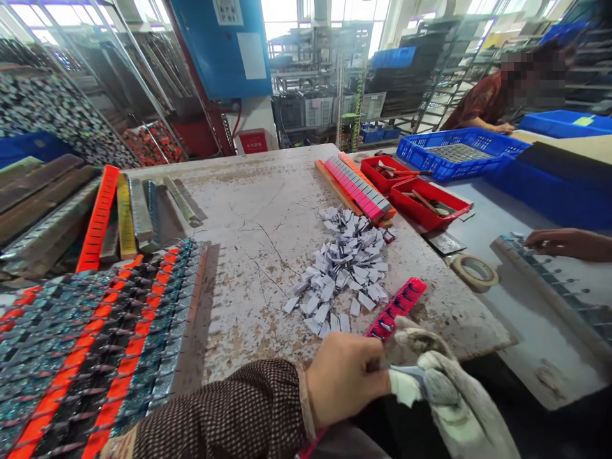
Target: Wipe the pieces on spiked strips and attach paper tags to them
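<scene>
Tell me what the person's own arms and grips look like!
The left grip is bare, poking from a dark brown sleeve with tiny pale checks and a light tan cuff. The right grip wears a bulky off-white glove with greyish patches. No right sleeve shows.

Pink strip (404, 303), 4 o'clock: low end hidden behind left hand (347, 382) | pale bit (405, 387) between it and right hand (452, 389), 5 o'clock: too blurry to name | striped strips (90, 338), 8 o'clock: cut off by left and bottom edges | other person's hand (567, 243), 3 o'clock: arm cut off at right edge | paper (228, 11), 11 o'clock: print too small
</scene>
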Motion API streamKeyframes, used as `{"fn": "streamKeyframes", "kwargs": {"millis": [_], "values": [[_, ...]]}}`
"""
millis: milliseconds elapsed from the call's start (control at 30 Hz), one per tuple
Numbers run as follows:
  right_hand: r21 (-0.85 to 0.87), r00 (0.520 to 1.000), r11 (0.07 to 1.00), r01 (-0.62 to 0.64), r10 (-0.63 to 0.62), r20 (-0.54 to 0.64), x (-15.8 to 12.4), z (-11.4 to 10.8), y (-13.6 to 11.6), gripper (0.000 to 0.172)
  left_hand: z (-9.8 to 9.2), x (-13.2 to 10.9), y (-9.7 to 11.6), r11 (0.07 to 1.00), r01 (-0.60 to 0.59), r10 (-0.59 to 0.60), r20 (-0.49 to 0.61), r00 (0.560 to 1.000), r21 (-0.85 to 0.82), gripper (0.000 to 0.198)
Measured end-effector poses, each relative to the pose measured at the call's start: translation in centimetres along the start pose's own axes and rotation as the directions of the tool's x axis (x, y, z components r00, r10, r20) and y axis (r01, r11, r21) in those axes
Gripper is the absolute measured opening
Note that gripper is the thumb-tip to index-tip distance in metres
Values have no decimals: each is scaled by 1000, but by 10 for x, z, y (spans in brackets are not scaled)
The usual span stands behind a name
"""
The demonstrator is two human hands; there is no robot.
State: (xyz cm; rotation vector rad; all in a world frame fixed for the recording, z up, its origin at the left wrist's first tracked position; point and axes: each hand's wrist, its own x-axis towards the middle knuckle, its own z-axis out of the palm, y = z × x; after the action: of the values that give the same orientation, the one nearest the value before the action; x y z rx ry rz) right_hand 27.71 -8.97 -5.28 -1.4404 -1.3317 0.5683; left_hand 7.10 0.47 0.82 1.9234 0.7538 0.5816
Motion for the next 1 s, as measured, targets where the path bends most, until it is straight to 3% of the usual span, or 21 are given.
{"fn": "streamKeyframes", "kwargs": {"millis": [67,233,367,467,533,600,767,1000], "values": [[-45,997,997,69,-70,-25,9,10,-6,25,-1,1,-3,996,41,-39,-27,999,79,49],[-22,975,980,197,-194,111,30,32,-3,33,-1,1,-4,982,-134,112,160,981,131,35],[-136,964,955,263,-253,87,50,21,8,22,-8,26,-21,902,-96,4,213,977,422,16],[-430,885,776,461,-434,165,75,4,19,15,-18,57,-37,736,-49,-73,150,986,676,17],[-557,837,633,538,-478,265,91,-3,25,13,-22,76,-47,654,-83,-71,171,983,752,21],[-593,809,558,581,-473,349,102,-2,30,16,-22,90,-54,633,-143,-58,230,971,761,20],[-587,754,477,654,-471,457,112,9,35,21,-16,104,-63,626,-213,-39,303,952,751,21],[-584,777,513,629,-434,456,114,8,38,25,-22,114,-68,700,-231,-27,349,937,676,15]]}}
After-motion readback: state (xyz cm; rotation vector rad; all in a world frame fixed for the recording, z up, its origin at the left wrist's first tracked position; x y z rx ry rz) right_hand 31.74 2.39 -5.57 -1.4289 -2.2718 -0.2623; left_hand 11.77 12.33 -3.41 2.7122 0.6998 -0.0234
